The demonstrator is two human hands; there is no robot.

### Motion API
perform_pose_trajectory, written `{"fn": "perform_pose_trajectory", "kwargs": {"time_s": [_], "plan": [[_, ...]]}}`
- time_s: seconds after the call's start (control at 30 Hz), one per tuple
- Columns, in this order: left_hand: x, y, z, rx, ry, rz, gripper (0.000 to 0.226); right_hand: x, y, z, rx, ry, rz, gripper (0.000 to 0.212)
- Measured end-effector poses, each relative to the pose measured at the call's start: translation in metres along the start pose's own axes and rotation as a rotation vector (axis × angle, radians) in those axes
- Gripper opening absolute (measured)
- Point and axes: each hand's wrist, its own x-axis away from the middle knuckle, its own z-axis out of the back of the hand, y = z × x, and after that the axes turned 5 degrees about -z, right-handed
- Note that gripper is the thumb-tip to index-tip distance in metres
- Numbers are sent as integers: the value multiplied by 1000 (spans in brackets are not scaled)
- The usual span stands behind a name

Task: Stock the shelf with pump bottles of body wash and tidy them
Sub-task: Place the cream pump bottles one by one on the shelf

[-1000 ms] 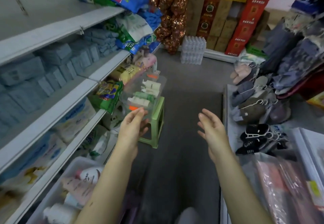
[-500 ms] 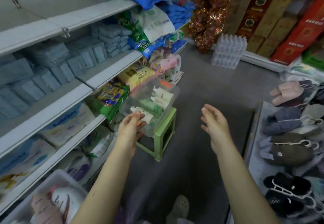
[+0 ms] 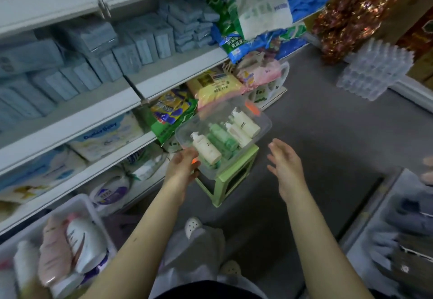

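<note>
A clear plastic bin sits on a small green stool in the aisle. Inside lie several pump bottles: a cream one nearest me, green ones in the middle and two more cream ones at the far side. My left hand is at the bin's near left corner, fingers over its rim by an orange clip. My right hand hovers open just right of the bin, palm facing left, touching nothing.
White shelves run along the left, filled with blue packs, diaper bags and snack bags. A white basket of large bottles stands at lower left. A shrink-wrapped pack of water bottles is on the floor ahead. Slippers lie at right.
I have stepped closer to the stool and look down more steeply. My left hand has reached the bin's near corner; my right hand has come nearer its right side.
</note>
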Motion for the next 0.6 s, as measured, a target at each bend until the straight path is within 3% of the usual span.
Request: {"fn": "perform_pose_trajectory", "kwargs": {"time_s": [0.13, 0.37, 0.53, 0.6], "plan": [[-39, -12, -7, -85, -7, 109, 15, -43, -8, -19, 75, 26, -16, 22], [-102, -5, -16, -52, 52, 221, 21, -114, -7, -46, 129, 15, -35, 35], [-125, -4, -20, -21, 119, 274, 31, -161, 3, -58, 212, -52, -84, 57], [-131, -7, -24, -5, 161, 283, 37, -180, 2, -61, 274, -112, -59, 50]]}}
